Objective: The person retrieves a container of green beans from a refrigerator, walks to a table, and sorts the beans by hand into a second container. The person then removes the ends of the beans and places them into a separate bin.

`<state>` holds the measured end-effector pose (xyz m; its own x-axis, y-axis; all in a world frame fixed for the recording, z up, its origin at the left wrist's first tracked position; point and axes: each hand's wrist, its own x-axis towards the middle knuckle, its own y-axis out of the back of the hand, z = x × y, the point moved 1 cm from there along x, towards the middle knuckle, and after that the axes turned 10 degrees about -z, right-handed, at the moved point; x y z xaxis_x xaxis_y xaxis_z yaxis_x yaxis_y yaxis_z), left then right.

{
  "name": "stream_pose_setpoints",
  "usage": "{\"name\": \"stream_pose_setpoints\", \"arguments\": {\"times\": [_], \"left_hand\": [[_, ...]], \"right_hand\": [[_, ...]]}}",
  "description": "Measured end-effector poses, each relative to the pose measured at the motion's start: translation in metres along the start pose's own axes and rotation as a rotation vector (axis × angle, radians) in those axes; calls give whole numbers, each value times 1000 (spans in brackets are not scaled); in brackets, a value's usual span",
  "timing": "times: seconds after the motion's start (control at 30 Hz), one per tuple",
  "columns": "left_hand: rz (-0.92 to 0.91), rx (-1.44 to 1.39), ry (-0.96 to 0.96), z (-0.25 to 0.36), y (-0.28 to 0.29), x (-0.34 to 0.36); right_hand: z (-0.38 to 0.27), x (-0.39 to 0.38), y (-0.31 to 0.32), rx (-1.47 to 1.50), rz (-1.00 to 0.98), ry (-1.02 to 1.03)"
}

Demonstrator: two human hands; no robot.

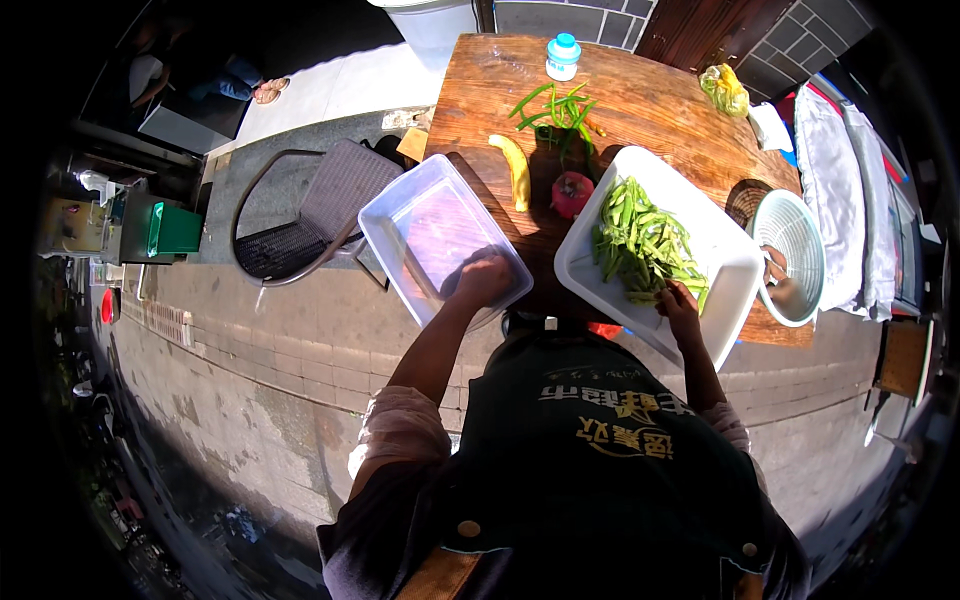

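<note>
My left hand (484, 279) reaches into the near right corner of a translucent plastic bin (385, 222) that juts past the table's left side. Its fingers look curled, and what they hold, if anything, is hidden. To the right, a white plastic tub (727, 262) holds a heap of green bean pods (640, 235). My right hand (680, 306) is at the near edge of this heap, thumb and fingers pinched together at the pods. No beans show in the translucent bin, where light and shadow fall across the bottom.
On the wooden table (480, 85) lie a yellow banana (514, 172), a dragon fruit (571, 194), green chilies (560, 112) and a blue-capped jar (563, 58). A pale colander (802, 235) stands far right. A wicker chair (340, 190) stands left; a person sits farther off.
</note>
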<state>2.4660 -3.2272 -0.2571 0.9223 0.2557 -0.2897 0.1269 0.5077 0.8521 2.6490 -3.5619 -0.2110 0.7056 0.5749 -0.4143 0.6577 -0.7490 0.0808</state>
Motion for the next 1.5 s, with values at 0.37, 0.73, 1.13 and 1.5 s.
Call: {"name": "stream_pose_setpoints", "arguments": {"times": [0.37, 0.73, 1.13, 1.5], "left_hand": [[-103, 93, 754, -42, 113, -195], [19, -1207, -110, 165, 92, -29], [-195, -1494, -225, 214, 74, 7], [-216, -1437, -65, 232, 55, 23]], "right_hand": [[-23, 13, -11, 155, -73, 29], [-126, -4, -65, 81, -317, 234], [-144, -35, -55, -195, -137, 358], [-133, -37, -42, -266, -29, 359]]}}
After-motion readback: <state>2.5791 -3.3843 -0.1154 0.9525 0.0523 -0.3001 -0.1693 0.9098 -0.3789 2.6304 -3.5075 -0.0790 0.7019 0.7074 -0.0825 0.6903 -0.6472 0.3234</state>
